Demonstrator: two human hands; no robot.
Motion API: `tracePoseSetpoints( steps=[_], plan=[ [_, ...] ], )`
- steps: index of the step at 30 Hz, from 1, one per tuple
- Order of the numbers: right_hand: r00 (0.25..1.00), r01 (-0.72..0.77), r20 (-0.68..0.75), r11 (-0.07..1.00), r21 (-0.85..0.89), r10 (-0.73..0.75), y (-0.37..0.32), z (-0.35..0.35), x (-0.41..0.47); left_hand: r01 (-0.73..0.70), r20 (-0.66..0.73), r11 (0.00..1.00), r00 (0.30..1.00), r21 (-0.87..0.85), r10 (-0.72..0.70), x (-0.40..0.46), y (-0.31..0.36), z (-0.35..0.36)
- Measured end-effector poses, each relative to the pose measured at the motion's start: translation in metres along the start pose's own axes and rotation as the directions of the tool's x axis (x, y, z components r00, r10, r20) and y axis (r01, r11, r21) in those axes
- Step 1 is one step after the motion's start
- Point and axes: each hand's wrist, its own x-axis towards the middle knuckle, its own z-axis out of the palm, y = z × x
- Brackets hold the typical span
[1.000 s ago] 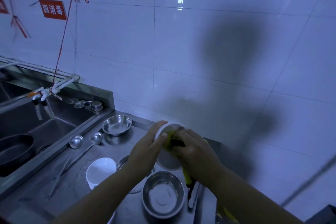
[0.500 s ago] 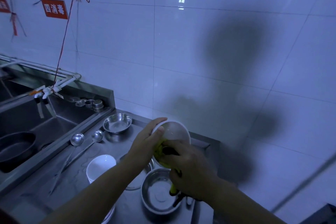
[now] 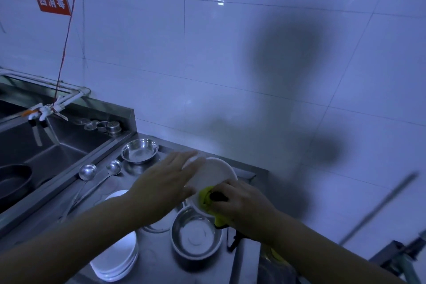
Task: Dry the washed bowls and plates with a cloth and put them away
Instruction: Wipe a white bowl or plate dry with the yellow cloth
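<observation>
I hold a white bowl (image 3: 215, 174) above the steel counter (image 3: 152, 258), its opening turned up toward me. My left hand (image 3: 166, 181) grips the bowl's left rim. My right hand (image 3: 242, 200) presses a yellow-green cloth (image 3: 206, 198) with a dark edge against the bowl's near rim; part of the cloth hangs below my wrist. Under the bowl a steel bowl (image 3: 196, 237) rests on the counter. A stack of white plates (image 3: 115, 258) lies at the near left, partly hidden by my left forearm.
A second steel bowl (image 3: 140, 150) and two ladles (image 3: 87, 171) lie further back on the counter. To the left is a sink (image 3: 46, 157) with a dark pan (image 3: 13, 180) and taps. A tiled wall stands behind; the counter ends at the right.
The bowl has turned from tilted on edge to opening upward. My left hand moved across its left rim, and the cloth hand slid down to the near rim.
</observation>
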Motion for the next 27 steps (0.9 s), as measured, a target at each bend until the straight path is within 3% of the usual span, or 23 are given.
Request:
tracePoseSetpoints(
  steps=[1,3,6,9,11,12,13,14,16,17,19,21,23,27],
  plan=[
    [1.000,-0.015,0.007,0.999,0.029,0.014,0.000,-0.003,-0.001,-0.149,-0.051,0.983,0.987,0.110,0.155,-0.003,0.002,-0.002],
    [0.999,-0.041,0.023,0.996,0.081,0.040,0.000,-0.005,-0.001,-0.379,-0.048,0.915,0.920,0.138,0.388,-0.005,0.004,-0.001],
    [0.998,-0.032,0.049,0.994,0.109,0.026,0.000,-0.011,0.002,-0.487,0.050,0.867,0.873,0.103,0.485,-0.004,0.005,-0.002],
    [0.996,-0.024,-0.084,0.994,0.103,0.033,0.001,-0.017,-0.002,-0.375,0.091,0.927,0.924,0.021,0.372,-0.010,0.005,-0.003],
    [0.954,-0.181,-0.203,0.965,0.191,0.219,0.006,-0.027,-0.009,-0.071,0.053,0.964,0.995,-0.255,0.088,-0.019,0.003,-0.004],
    [0.920,-0.227,-0.275,0.951,0.209,0.280,0.007,-0.031,-0.011,0.140,0.079,0.882,0.990,-0.449,-0.117,-0.022,0.003,-0.003],
    [0.889,-0.243,-0.340,0.946,0.214,0.306,0.008,-0.032,-0.012,0.329,0.171,0.702,0.942,-0.631,-0.288,-0.024,0.005,-0.001],
    [0.869,-0.240,-0.380,0.942,0.236,0.317,0.006,-0.032,-0.011,0.429,0.267,0.466,0.888,-0.774,-0.375,-0.023,0.009,0.001],
    [0.856,-0.247,-0.397,0.937,0.249,0.331,-0.003,-0.023,-0.003,0.427,0.387,0.002,0.821,-0.904,-0.421,-0.015,0.023,0.002],
    [0.855,-0.256,-0.396,0.937,0.239,0.335,-0.009,-0.016,0.002,0.374,0.416,-0.182,0.813,-0.909,-0.406,-0.010,0.031,0.002],
    [0.850,-0.287,-0.385,0.929,0.233,0.359,-0.023,-0.005,0.011,0.261,0.423,-0.420,0.832,-0.869,-0.359,0.000,0.045,0.002],
    [0.838,-0.304,-0.403,0.928,0.216,0.368,-0.031,0.001,0.015,0.212,0.421,-0.515,0.844,-0.831,-0.332,0.006,0.052,0.003],
    [0.812,-0.319,-0.448,0.927,0.197,0.374,-0.031,0.002,0.018,0.187,0.396,-0.526,0.862,-0.829,-0.317,0.009,0.054,0.003],
    [0.756,-0.317,-0.530,0.923,0.219,0.385,-0.018,-0.006,0.032,0.175,0.302,-0.377,0.902,-0.909,-0.308,0.007,0.060,0.000]
  ],
)
